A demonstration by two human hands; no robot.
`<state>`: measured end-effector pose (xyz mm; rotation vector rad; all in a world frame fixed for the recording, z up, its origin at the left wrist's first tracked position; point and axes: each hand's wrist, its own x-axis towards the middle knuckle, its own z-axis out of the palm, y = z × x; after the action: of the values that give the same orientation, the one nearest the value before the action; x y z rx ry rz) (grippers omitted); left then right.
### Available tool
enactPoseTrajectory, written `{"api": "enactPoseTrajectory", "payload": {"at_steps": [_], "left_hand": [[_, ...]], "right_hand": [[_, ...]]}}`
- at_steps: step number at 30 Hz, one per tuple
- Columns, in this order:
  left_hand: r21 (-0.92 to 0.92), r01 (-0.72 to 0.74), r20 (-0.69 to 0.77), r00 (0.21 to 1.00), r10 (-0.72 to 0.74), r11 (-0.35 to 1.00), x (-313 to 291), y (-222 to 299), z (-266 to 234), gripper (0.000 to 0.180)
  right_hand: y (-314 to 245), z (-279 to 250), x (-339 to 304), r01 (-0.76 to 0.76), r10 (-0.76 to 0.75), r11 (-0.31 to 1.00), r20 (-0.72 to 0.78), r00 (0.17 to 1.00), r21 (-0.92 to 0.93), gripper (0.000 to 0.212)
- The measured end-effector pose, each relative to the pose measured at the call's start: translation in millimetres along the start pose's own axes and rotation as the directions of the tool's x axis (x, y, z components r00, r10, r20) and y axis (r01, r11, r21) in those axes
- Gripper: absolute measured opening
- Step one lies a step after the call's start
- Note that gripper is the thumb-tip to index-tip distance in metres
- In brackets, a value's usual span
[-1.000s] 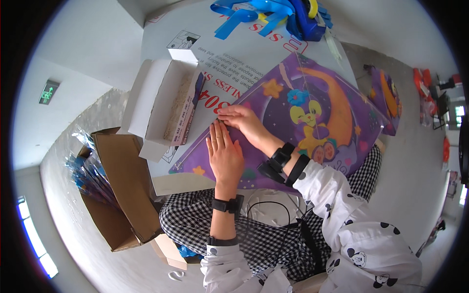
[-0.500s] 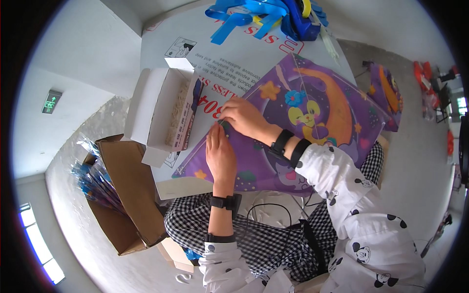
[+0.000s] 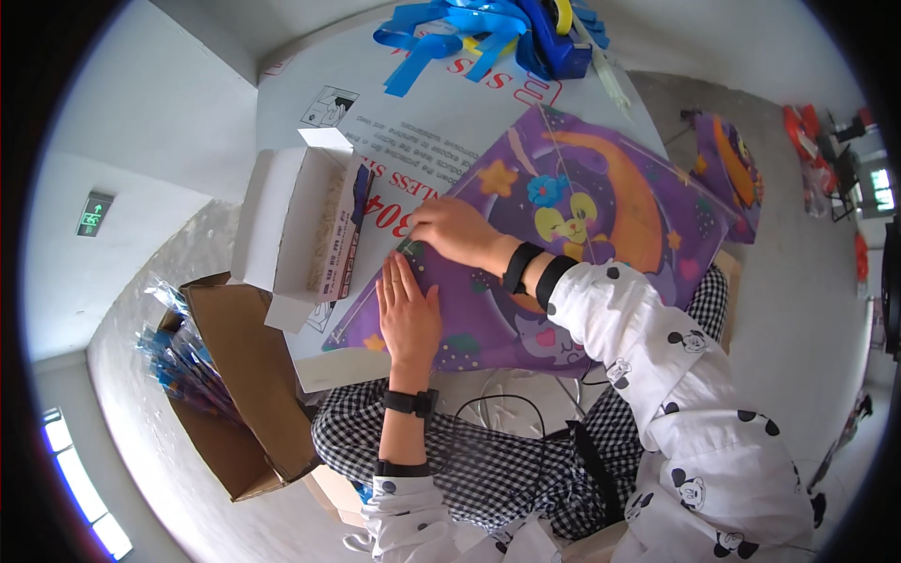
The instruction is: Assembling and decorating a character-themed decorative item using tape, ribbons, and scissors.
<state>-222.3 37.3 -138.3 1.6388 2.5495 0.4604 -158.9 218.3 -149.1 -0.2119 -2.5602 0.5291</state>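
Note:
A purple kite (image 3: pixel 479 324), printed with a cartoon figure, an orange crescent moon and stars, lies across the table and over my lap. My left hand (image 3: pixel 408 314) rests flat on its left part, fingers stretched toward the upper left edge. Just above it, my right hand (image 3: pixel 450 228) is closed at that same edge, fingers bent together; what is pinched there is hidden. Beside the hands stands an open white box (image 3: pixel 266 225) with many small pale pieces (image 3: pixel 328 223) inside.
At the table's (image 3: pixel 375 103) far end lie blue ribbons (image 3: pixel 418 61) and a blue tape dispenser (image 3: pixel 563 52). On the left, a brown cardboard box (image 3: pixel 246 375) holds plastic-wrapped packages (image 3: pixel 192 371). Another purple kite (image 3: pixel 730 178) is at the right, past the table.
My right hand has shifted slightly left along the kite's edge. My left hand has come down flatter on the kite, its fingers a little apart from the right hand.

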Motion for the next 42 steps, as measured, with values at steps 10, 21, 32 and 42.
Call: {"api": "enactPoseTrajectory", "payload": {"at_steps": [10, 21, 32, 42], "left_hand": [[0.175, 0.110, 0.081, 0.989, -0.126, 0.978, -60.4, -49.4, -27.7, 0.068], [0.286, 0.423, 0.171, 0.860, -0.480, 0.860, -82.0, -51.2, -70.8, 0.064], [0.207, 0.352, 0.036, 0.929, -0.367, 0.913, -39.3, -2.7, -6.5, 0.084], [0.181, 0.184, 0.133, 0.969, -0.210, 0.966, -61.1, 22.4, 2.7, 0.075]], "right_hand": [[86.5, -71.4, -22.0, -0.294, 0.288, 0.956, -0.155, 0.945, -0.018, 0.011], [65.1, -82.5, -22.9, -0.377, 0.373, 0.923, -0.057, 0.926, -0.075, 0.024], [-106.7, -169.9, -192.0, -0.519, 0.520, 0.853, 0.196, 0.831, -0.059, 0.058], [-109.1, -159.8, -295.5, -0.617, 0.646, 0.744, 0.038, 0.763, -0.254, 0.059]]}}
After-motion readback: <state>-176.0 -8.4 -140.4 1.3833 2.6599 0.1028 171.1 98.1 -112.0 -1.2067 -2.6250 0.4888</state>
